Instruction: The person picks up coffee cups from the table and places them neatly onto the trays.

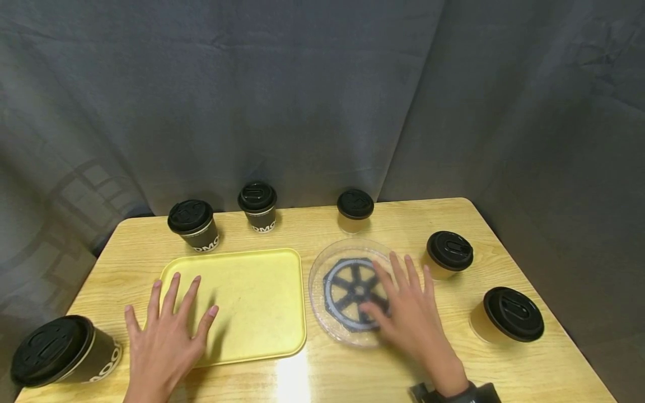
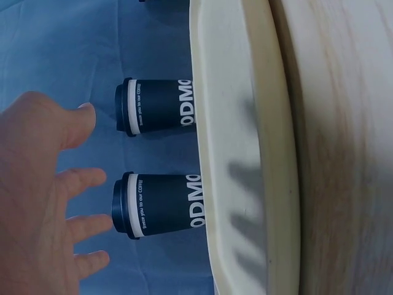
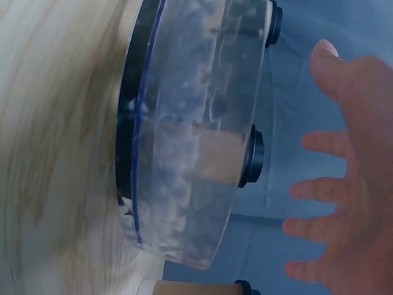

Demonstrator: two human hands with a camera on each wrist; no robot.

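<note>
Yellow rectangular tray point(image 1: 252, 302) lies flat on the wood-grain table point(image 1: 353, 369), below the left hand point(image 1: 163, 338). Left hand: fingers spread, nothing held, raised above the tray, with its shadow falling on the tray floor. Right hand point(image 1: 410, 310): fingers apart, nothing held, positioned over the right side of the clear round dish point(image 1: 317, 302), which sits just right of the tray. The right wrist view shows a gap between fingertips and dish rim.

Outward on the left are three lidded black cups: one beside the left hand point(image 1: 98, 355), two behind the tray point(image 1: 204, 238) point(image 1: 262, 220). Outward on the right are three lidded brown cups: one behind the dish point(image 1: 353, 224), two to its right point(image 1: 438, 268) point(image 1: 484, 324).

Progress, judged from this layout: ready position, handling not begun. All six cups stand outside both receptacles; no cup is lifted or placed, so any transfer appears to remain undone.
</note>
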